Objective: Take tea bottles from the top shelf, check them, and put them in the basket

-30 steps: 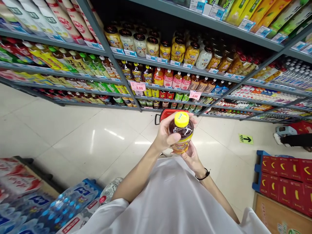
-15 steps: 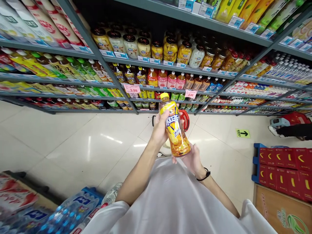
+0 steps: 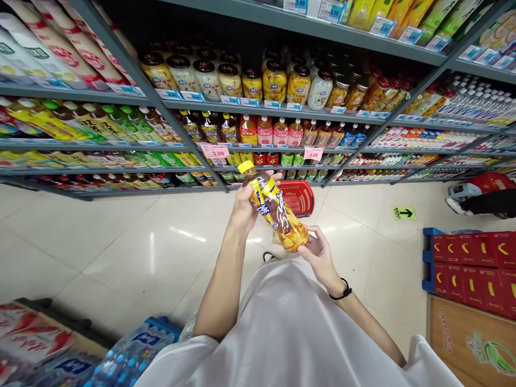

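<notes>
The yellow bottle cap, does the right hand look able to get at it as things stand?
Probably yes: the yellow bottle cap is uncovered, and the left hand holds the bottle below it. The right hand is at the bottle's other end, so it would likely have to leave there first.

The bottle [image 3: 277,209] has a yellow cap [image 3: 245,167] and a yellow label [image 3: 263,206] with blue and white bits. The basket [image 3: 299,198] near the far edge of the floor [image 3: 121,258] is red with little holes. The shirt [image 3: 290,328] is white. The wristband [image 3: 346,291] is black.
</notes>
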`<state>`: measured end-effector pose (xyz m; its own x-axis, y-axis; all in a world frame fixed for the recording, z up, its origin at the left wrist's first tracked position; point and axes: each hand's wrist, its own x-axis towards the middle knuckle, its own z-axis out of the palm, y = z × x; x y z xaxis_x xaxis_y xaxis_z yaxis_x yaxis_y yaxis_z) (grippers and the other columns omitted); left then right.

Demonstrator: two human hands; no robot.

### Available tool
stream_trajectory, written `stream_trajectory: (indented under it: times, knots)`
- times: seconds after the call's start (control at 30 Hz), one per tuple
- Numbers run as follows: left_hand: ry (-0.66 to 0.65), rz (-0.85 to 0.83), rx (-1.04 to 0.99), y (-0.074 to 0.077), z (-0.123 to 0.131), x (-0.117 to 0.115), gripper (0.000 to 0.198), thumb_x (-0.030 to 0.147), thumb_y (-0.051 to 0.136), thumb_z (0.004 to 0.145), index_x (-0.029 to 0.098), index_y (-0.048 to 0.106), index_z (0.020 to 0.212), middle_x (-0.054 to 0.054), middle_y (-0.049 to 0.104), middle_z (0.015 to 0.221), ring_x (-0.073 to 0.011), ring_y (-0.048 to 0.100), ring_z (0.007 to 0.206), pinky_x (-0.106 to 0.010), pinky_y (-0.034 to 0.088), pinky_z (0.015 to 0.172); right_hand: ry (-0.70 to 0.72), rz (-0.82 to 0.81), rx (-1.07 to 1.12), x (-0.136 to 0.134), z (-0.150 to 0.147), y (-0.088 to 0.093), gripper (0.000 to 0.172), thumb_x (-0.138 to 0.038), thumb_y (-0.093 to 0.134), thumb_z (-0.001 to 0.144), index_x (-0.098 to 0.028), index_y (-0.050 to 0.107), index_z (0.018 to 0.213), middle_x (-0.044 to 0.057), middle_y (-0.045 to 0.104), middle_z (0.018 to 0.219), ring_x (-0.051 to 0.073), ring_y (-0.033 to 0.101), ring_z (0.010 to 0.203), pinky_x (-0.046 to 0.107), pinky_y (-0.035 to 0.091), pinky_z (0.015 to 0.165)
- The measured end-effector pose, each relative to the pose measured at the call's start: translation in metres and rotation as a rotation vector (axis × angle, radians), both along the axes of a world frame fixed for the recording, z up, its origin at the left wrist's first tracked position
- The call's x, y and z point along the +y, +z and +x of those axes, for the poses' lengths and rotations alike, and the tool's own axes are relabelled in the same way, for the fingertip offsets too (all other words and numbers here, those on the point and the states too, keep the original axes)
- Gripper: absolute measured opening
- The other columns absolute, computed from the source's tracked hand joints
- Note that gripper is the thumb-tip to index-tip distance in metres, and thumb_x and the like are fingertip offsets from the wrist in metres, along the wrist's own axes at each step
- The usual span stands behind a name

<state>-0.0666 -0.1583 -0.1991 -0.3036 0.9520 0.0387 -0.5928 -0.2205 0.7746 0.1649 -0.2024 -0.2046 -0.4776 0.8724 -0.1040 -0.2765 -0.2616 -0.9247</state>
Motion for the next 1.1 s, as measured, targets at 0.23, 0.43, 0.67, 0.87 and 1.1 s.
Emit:
stream_trajectory:
  times: [0.23,0.43,0.67,0.87,1.1]
  knots:
    - [-0.077,-0.066,0.336,-0.01,-0.031,0.003,0.077,0.074,0.089,0.063,0.01,0.078,0.105,-0.016,0.078,0.104,-0.0286,0.076,0.094,-0.035,0.064,0.083,-0.107,0.035,-0.06,0.019,0.019,-0.016,0.058,-0.031,0.088,0.086,-0.027,0.063,0.139,0.009,0.068,0.142,0.022,0.069,0.123,0.034,0.061,0.099]
    - [-0.456,-0.408,0.703,-0.013,-0.056,0.006,0.06,0.055,0.097,0.06,0.013,0.075,0.096,-0.006,0.073,0.086,-0.0177,0.068,0.073,-0.021,0.055,0.061,-0.212,-0.274,-0.049,0.054,0.03,-0.051,0.055,-0.053,0.078,0.089,-0.023,0.067,0.134,0.008,0.068,0.128,0.019,0.066,0.093,0.027,0.057,0.065]
    - [-0.829,-0.736,0.602,-0.071,-0.01,0.069,0.07,0.065,0.088,0.075,0.01,0.075,0.116,-0.01,0.076,0.105,-0.0195,0.072,0.079,-0.03,0.066,0.073,-0.201,-0.716,-0.179,0.123,0.057,-0.137,0.04,-0.051,0.061,0.097,-0.013,0.066,0.108,0.006,0.07,0.082,0.017,0.064,0.067,0.028,0.057,0.06]
    - [-0.645,-1.103,0.446,-0.173,0.031,0.166,0.055,0.053,0.088,0.081,0.001,0.077,0.097,-0.014,0.076,0.088,-0.0209,0.073,0.074,-0.029,0.065,0.076,-0.202,-0.807,-0.217,0.197,0.109,-0.194,0.045,-0.046,0.07,0.091,-0.014,0.057,0.12,0.01,0.079,0.09,0.022,0.077,0.076,0.034,0.063,0.076]
    - [-0.267,-1.349,0.411,-0.335,0.086,0.288,0.02,0.023,0.074,0.098,0.006,0.069,0.109,-0.01,0.075,0.1,-0.0176,0.073,0.089,-0.032,0.065,0.083,-0.306,-0.9,-0.282,0.232,0.185,-0.253,0.058,-0.064,0.089,0.065,-0.019,0.064,0.092,0.005,0.076,0.074,0.022,0.072,0.063,0.032,0.059,0.061]
